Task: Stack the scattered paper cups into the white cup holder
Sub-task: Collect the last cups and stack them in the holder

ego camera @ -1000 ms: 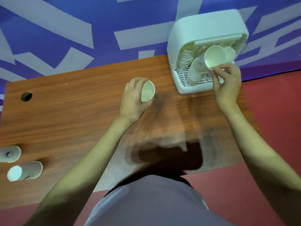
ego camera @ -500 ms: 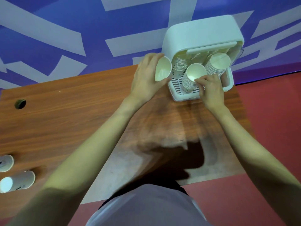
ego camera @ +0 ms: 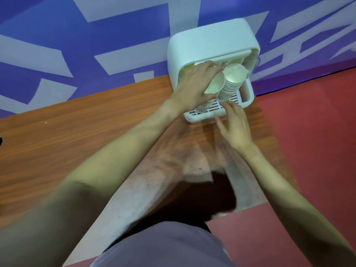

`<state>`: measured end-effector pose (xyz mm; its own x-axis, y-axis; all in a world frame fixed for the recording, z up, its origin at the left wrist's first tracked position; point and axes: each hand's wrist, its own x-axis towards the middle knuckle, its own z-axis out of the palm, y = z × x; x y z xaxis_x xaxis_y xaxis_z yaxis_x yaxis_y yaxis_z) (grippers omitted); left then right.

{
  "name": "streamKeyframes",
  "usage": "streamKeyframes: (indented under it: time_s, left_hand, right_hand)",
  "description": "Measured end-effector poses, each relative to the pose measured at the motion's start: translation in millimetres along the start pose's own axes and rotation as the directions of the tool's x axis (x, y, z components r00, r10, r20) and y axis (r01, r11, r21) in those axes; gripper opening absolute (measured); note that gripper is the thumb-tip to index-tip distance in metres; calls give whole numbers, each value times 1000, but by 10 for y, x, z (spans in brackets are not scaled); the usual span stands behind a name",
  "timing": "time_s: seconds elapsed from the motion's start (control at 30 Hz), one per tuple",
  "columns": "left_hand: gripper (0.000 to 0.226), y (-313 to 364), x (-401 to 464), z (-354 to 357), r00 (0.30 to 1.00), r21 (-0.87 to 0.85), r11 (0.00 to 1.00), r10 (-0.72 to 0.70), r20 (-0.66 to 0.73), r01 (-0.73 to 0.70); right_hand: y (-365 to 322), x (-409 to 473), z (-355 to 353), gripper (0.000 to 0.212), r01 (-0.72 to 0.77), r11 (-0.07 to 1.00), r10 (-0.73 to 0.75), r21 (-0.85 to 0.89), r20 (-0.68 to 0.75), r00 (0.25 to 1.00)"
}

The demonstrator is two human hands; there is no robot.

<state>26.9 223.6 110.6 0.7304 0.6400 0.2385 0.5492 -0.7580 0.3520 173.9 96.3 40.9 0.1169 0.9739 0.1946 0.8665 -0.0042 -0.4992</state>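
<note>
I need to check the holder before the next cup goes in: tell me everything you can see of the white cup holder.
The white cup holder looks like smooth plastic: a rounded box, open at the front, with a slotted drain tray at its base. It stands on the wooden table against the blue wall. Leaning stacks of paper cups sit inside. The left hand reaches in with a cup; the right hand hovers at the tray's front edge.

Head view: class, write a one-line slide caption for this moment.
Left hand seats a paper cup on a stack inside the white cup holder; right hand hovers empty.
</note>
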Motion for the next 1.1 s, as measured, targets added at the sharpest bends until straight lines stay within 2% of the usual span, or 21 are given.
streamKeyframes:
  time_s: [0.2,0.37,0.53,0.8,0.93,1.1]
  left_hand:
    - [77,-78,-27,130,990,88,996,-5,144,-8]
    - [66,-185,-420,75,998,51,998,-39,44,36]
    - [57,-349,-1285,-2,967,32,966,-255,-5,255]
    - [53,-545,-2948,-188,779,24,779,-626,-48,627]
    - [50,-589,-3794,-416,701,19,705,-701,-132,709]
    - [44,-715,-4776,-785,548,-48,578,-794,-263,815]
  right_hand:
    - [-29,-265,43,46,-59,998,62,-29,104,993]
    - [-132,-312,107,48,-72,996,78,-42,161,984]
    - [-376,-369,263,50,-14,999,21,-30,250,968]
    - [-1201,-642,767,59,156,988,-137,-1,471,871]
    - [-1793,-846,1063,62,243,970,-208,15,568,796]
    - [-2665,-1103,1420,63,357,933,-297,47,661,690]
